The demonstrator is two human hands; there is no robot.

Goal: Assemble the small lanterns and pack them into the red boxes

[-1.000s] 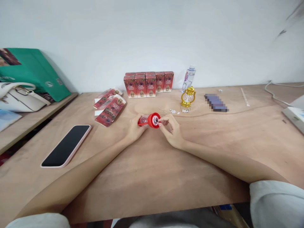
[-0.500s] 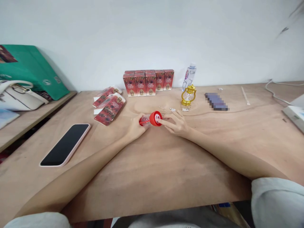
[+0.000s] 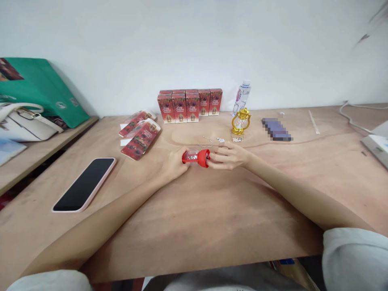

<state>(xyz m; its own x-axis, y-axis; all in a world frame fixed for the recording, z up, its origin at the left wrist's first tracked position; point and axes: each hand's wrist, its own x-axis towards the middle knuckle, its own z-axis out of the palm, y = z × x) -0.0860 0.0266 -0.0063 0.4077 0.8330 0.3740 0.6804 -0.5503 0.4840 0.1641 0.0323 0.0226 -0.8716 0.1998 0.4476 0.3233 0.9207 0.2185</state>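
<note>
A small red lantern point(image 3: 203, 158) with a clear middle lies sideways between my hands, just above the table. My left hand point(image 3: 175, 164) is closed around its left end. The fingers of my right hand point(image 3: 230, 157) are bent against the underside of its red base; the fingertips are partly hidden there. Behind my right hand a similar gold lantern point(image 3: 238, 131) stands upright. Thin metal wire pieces point(image 3: 207, 138) and small white bits point(image 3: 220, 140) lie on the table just past the red lantern.
Several red printed boxes point(image 3: 181, 108) stand by the wall, with flattened red cartons point(image 3: 141, 139) to their left. A water bottle point(image 3: 241, 97) is behind the gold lantern. One phone point(image 3: 85, 184) lies at left, a blurred-out dark object point(image 3: 276, 129) at right. A white handbag point(image 3: 27, 123) sits far left.
The red lantern has turned so its base faces right instead of toward me, and it has shifted slightly right. My right hand's fingers have curled in closer around the base.
</note>
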